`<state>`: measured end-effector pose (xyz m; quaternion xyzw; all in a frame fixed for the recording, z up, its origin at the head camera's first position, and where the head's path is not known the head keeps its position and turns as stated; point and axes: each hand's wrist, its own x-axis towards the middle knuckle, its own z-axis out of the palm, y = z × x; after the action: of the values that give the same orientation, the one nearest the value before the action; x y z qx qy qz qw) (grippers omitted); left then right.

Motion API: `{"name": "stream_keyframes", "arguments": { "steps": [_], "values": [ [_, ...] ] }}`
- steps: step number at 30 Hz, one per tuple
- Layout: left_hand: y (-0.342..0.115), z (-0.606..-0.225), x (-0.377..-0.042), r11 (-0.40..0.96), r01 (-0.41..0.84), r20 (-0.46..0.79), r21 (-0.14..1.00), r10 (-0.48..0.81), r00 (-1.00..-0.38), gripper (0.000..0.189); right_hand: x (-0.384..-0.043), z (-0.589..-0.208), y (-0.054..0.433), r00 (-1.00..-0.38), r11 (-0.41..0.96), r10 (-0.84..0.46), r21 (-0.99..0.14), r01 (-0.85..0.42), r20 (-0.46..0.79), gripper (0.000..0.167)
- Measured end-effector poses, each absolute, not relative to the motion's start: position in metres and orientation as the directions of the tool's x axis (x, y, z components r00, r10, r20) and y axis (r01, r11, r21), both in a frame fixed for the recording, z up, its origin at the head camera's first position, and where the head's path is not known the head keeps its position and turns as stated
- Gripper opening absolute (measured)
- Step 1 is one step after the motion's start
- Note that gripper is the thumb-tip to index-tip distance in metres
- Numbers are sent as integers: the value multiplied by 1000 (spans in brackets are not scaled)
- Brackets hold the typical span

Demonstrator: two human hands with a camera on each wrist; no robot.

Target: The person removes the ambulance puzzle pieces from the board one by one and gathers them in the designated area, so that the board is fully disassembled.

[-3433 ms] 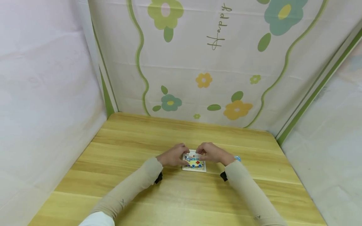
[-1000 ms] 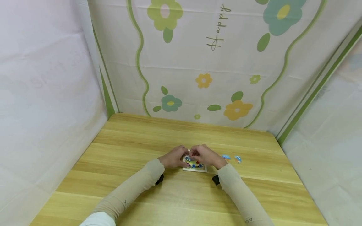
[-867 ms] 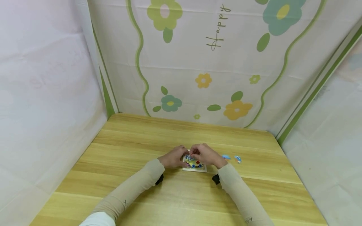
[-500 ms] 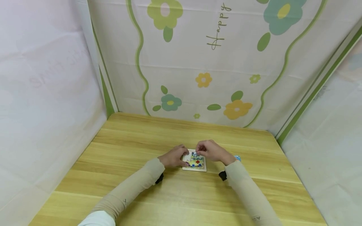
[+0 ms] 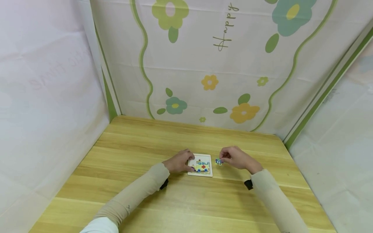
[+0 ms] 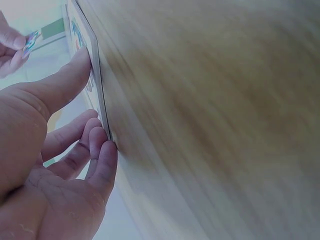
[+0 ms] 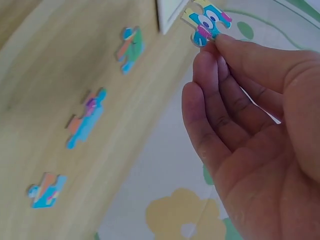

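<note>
Fingertips of the right hand pinch a puzzle piece (cartoon eyes on it), just right of the head view's lower centre. There, the left hand grips the board's left edge; three loose pieces lie left in the right-wrist view.

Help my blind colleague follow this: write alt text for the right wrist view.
A right hand pinches a puzzle piece printed with two eyes. Three more pieces lie in a row on a wooden table; a pale board shows at the top.
</note>
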<state>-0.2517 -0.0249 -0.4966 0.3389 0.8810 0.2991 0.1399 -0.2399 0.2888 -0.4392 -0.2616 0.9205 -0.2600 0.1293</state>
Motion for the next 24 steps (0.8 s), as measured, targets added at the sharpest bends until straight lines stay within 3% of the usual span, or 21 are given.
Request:
{"name": "stream_keyframes", "arguments": {
  "steps": [24],
  "values": [
    [-25, -495, -251, 594, 516, -45, 618, 681, -731, 53, -233, -481, 309, -870, 760, -473, -565, -321, -142, 7]
  ]
}}
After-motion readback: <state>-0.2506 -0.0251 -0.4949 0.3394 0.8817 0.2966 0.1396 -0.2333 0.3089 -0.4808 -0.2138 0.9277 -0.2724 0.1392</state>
